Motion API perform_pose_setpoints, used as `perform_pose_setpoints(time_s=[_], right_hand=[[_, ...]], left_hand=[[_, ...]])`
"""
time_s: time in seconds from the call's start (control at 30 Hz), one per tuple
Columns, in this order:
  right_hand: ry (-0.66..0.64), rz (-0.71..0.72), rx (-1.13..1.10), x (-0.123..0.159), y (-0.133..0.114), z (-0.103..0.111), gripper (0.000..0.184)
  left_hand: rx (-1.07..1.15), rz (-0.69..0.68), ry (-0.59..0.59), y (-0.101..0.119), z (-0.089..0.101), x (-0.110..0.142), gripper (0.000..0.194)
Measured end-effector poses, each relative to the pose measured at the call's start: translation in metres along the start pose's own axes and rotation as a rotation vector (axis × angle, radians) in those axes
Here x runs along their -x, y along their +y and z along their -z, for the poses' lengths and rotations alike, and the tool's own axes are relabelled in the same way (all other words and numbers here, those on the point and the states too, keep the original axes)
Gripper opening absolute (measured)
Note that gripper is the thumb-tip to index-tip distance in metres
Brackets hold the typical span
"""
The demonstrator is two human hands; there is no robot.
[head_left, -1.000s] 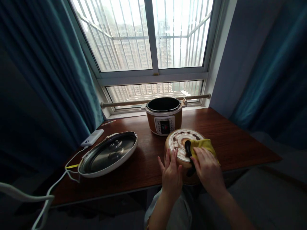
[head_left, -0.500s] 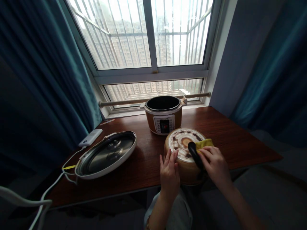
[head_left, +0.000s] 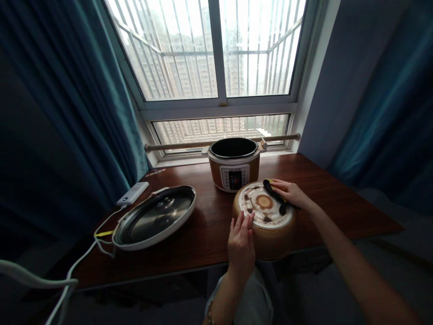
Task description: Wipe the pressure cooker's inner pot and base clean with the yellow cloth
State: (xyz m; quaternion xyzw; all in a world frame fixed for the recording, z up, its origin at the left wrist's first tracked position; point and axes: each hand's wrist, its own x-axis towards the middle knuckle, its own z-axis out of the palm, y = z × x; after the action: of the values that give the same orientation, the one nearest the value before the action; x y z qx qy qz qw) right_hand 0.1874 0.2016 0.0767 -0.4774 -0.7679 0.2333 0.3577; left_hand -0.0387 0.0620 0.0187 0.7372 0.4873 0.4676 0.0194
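An upside-down tan pot (head_left: pixel 275 237) sits at the table's front edge, its pale round base stained with brown and black patches. My left hand (head_left: pixel 241 239) rests its stretched fingers against the near left side and rim of that base. On the base's right part, my right hand (head_left: pixel 287 192) presses a black and yellow cloth (head_left: pixel 274 194), fingers closed over it. Part of the cloth is hidden under the hand. Just behind the pot stands a brown and white electric cooker (head_left: pixel 216 174), lidless, with a dark interior and a control panel facing me.
To the left, a large round lid (head_left: pixel 158 216) lies with its shiny inner side up. Beyond it is a white power strip (head_left: pixel 132 194) with a white cable (head_left: pixel 81 261). The brown wooden table (head_left: pixel 203 246) ends close to me; a barred window and blue curtains surround it.
My right hand has moved away from me with the cloth, from the base's near right to its far right. My left hand stays on the pot. The view has shifted slightly.
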Motion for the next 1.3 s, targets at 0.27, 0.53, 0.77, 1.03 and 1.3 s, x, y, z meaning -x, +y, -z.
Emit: perform_pose_setpoints(time_s=[0.27,0.53,0.77,1.03,1.3], right_hand=[[-0.286,0.354,0.263,0.035,-0.071,-0.024,0.035],[-0.157,0.254,0.397,0.066,-0.072,-0.029,0.038],[-0.007,0.083,0.404,0.050,-0.031,-0.011,0.039],[-0.278,0.353,0.200,0.095,-0.074,-0.017,0.024],[-0.517,0.465,-0.070,0.058,-0.062,-0.001,0.023]], left_hand=[[-0.069,-0.016,0.030,0.000,-0.001,0.001,0.043],[-0.120,-0.033,0.030,0.000,-0.002,0.002,0.044],[-0.101,-0.024,0.017,0.002,-0.001,0.001,0.045],[-0.063,-0.040,0.047,-0.001,-0.005,0.003,0.046],[0.066,0.026,0.013,-0.002,-0.001,0.002,0.042]])
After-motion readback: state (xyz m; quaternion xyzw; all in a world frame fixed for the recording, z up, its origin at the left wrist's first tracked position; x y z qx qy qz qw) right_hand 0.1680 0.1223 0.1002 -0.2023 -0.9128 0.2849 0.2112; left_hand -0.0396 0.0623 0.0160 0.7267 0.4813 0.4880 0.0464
